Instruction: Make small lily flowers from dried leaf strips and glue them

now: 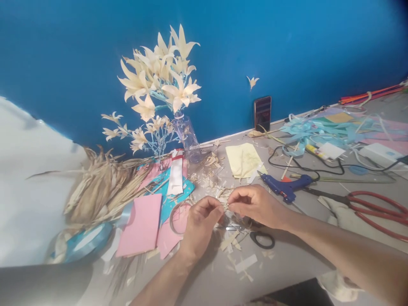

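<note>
My left hand (201,225) and my right hand (256,206) meet over the table, fingertips pinched close together. Whatever lies between them is too small to make out. Under and behind them are pale husk scraps (234,240). Black-handled scissors (263,240) lie just below my right hand, partly hidden by it. Beyond that hand rests a blue glue gun (287,187). A roll of tape (174,219) is beside my left hand, next to a pink sheet (140,225).
Cream flowers (159,76) stand in a clear bottle (188,136) at the back. A phone (262,112) leans on the blue wall. Dried husks (98,182) and a blue ribbon roll (89,242) lie left; red-handled shears (376,206), cables and ribbons (318,131) lie right.
</note>
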Available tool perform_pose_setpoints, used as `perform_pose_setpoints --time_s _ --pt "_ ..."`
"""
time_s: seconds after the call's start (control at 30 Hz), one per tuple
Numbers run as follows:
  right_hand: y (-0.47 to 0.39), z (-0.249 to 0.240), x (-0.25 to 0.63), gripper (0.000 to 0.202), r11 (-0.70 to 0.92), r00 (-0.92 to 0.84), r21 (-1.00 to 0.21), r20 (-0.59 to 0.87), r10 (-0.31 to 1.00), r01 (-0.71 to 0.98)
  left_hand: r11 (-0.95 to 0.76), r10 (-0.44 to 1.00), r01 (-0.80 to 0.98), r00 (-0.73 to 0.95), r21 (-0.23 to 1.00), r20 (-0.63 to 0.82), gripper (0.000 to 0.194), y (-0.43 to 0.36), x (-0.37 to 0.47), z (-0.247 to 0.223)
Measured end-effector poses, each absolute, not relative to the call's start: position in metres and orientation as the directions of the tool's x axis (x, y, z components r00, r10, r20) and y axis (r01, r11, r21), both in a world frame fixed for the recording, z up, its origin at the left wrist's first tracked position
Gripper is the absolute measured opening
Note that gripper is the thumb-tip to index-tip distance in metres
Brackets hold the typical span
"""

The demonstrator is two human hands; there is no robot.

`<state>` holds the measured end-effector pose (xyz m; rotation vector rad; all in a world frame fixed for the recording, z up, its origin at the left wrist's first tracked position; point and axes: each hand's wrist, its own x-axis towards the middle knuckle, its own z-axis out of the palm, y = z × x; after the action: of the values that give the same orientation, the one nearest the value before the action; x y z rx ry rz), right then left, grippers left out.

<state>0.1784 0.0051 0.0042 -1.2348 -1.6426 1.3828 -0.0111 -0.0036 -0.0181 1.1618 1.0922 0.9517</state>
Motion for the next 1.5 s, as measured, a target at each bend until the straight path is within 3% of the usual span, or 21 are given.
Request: perform_pose_setpoints --time_s 0.13,0.23,0.53,0.73,0.97,1.3,1.5 --pt "0.007 -0.001 0.179 0.012 0.057 -0.346 -0.983 -0.007 0.938 0.175 0.388 0.895 -0.242 0.33 0.889 -0.301 0.017 -0.006 -0.006 -0.017" --pt "0.008 -0.003 0.179 0.011 0.072 -0.346 -0.985 0.013 0.938 0.159 0.466 0.863 -0.331 0.374 0.82 -0.339 0.02 -0.006 -0.003 -0.015" --pt "0.007 -0.001 0.18 0.017 -0.02 -0.455 -1.0 -0.013 0.89 -0.011 0.499 0.836 -0.385 0.45 0.777 -0.314 0.016 -0.005 -0.005 -0.015" --pt "0.006 0.003 0.177 0.027 -0.222 -0.555 -0.948 -0.061 0.829 -0.227 0.543 0.794 -0.368 0.518 0.755 -0.319 0.02 -0.004 -0.007 -0.012" --pt "0.008 -0.006 0.181 0.022 -0.089 -0.451 -0.995 -0.063 0.89 -0.036 0.495 0.822 -0.283 0.459 0.821 -0.337 0.019 -0.007 -0.007 -0.014" --pt "0.007 -0.004 0.181 0.024 -0.076 -0.443 -0.997 -0.077 0.893 0.02 0.446 0.872 -0.336 0.374 0.83 -0.317 0.017 -0.006 -0.007 -0.013" --pt "0.004 -0.003 0.179 0.019 -0.019 -0.408 -0.999 -0.037 0.912 0.049 0.268 0.941 -0.122 0.243 0.956 -0.233 0.018 -0.01 -0.006 -0.011"
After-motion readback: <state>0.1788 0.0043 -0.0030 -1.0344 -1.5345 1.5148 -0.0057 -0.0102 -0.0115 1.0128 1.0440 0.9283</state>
